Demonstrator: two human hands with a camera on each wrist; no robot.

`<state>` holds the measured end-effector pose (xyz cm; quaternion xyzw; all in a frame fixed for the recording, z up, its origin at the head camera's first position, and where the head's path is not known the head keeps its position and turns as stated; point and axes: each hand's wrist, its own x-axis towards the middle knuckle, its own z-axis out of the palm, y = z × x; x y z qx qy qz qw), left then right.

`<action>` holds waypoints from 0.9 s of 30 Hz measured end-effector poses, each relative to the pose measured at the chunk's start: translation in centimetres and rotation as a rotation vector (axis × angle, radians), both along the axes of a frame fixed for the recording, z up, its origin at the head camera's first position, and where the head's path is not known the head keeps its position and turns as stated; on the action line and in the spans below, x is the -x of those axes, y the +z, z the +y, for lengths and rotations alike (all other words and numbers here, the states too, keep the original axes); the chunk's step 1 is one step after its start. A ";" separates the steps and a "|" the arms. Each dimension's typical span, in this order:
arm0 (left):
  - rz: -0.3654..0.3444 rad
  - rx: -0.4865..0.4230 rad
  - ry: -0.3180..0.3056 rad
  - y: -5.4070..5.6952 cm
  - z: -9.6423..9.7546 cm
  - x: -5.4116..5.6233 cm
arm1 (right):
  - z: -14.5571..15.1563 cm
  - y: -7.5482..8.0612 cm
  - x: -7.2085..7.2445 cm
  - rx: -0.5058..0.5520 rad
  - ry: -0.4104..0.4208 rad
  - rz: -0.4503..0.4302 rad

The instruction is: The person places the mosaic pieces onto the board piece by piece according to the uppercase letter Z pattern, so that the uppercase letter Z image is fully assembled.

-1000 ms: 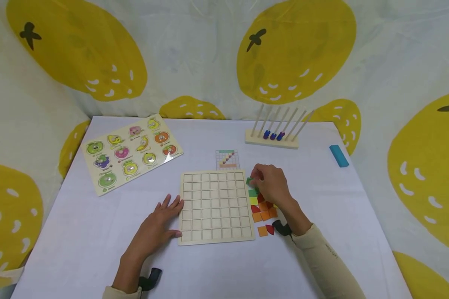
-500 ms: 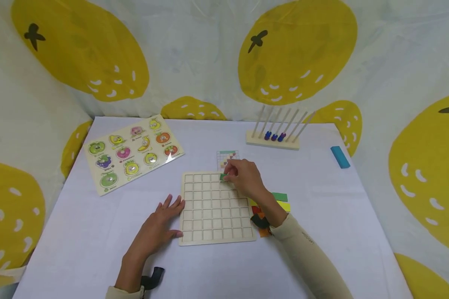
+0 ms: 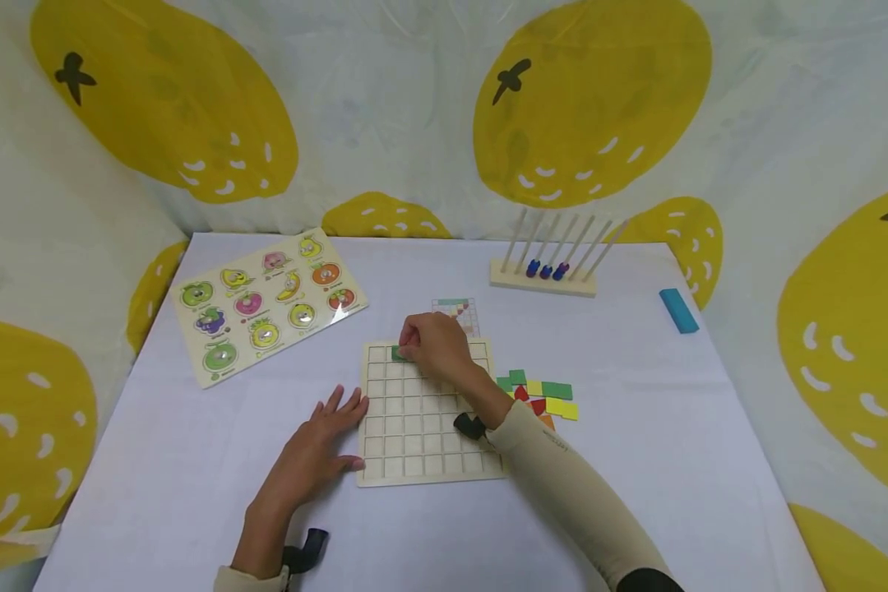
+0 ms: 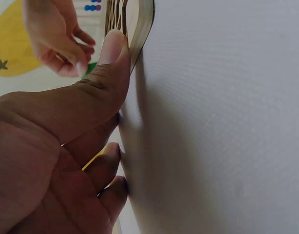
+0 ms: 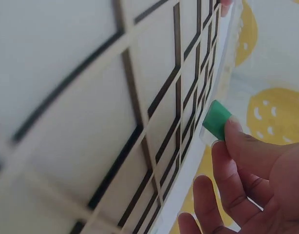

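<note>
A wooden grid board (image 3: 414,444) lies on the white table, its squares edged by thin ridges. My right hand (image 3: 438,349) pinches a green square tile (image 5: 217,120) between thumb and fingers, over the top row toward the board's left. In the right wrist view the tile is tilted just off the grid. My left hand (image 3: 311,452) rests on the table with spread fingers, thumb and fingertips touching the board's left edge. Right of the board lies a loose group of green, yellow, red and orange tiles (image 3: 557,390), partly hidden by my right forearm.
Behind the board lies a printed pattern card (image 3: 466,311), partly covered by my right hand. A fruit puzzle board (image 3: 270,308) sits at the back left. A pegged wooden stand (image 3: 543,279) with blue and purple beads stands at the back right, and a teal block (image 3: 678,311) lies farther right.
From the tile group, my right hand has moved left over the board's top row, carrying the green tile. My left hand has stayed at the left edge.
</note>
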<state>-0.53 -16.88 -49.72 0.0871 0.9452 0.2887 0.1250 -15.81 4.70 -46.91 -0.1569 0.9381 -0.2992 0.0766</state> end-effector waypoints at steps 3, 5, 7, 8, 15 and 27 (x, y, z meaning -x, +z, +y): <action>0.006 -0.003 -0.005 0.0 0.0 0.0 | -0.7 -0.2 0.3 -0.047 0.007 0.021; 0.011 -0.011 -0.009 0.0 0.0 0.0 | -1.1 -0.4 0.4 -0.081 0.011 0.029; 0.015 -0.018 -0.010 0.0 0.0 0.0 | -1.4 -0.5 0.5 -0.106 0.022 0.032; 0.016 -0.021 -0.011 0.1 0.0 0.0 | -1.5 -0.6 0.6 -0.120 0.028 0.035; 0.023 -0.028 -0.004 0.1 -0.1 -0.2 | -1.8 -0.6 0.4 -0.139 0.045 0.042; 0.032 -0.030 -0.019 0.2 -0.1 -0.2 | 2.1 0.0 -0.9 -0.002 0.007 0.018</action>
